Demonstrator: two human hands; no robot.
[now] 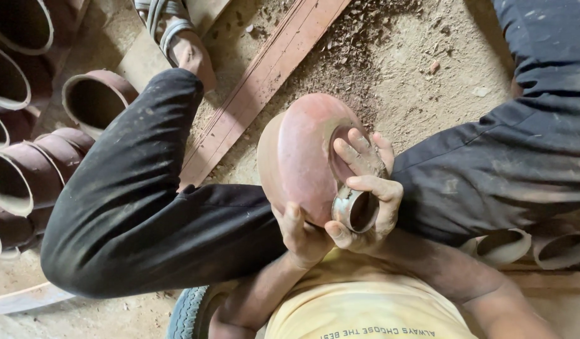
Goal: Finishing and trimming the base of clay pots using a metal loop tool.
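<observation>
A round reddish clay pot [302,154] rests on its side between my knees, its base turned up. My left hand [300,233] cups the pot's lower edge from beneath, thumb pressed on the clay. My right hand [370,188] lies against the pot's right side, fingers spread over a round opening, and it grips a short metal-looking ring [354,209] with clay smeared on it. Both hands are coated in clay dust.
My legs in dark trousers [145,213] spread left and right. Several clay pots [26,169] are stacked at the left, and two more [528,246] lie at the lower right. A wooden plank [258,81] crosses the sandy floor. A sandalled foot [177,34] shows at top.
</observation>
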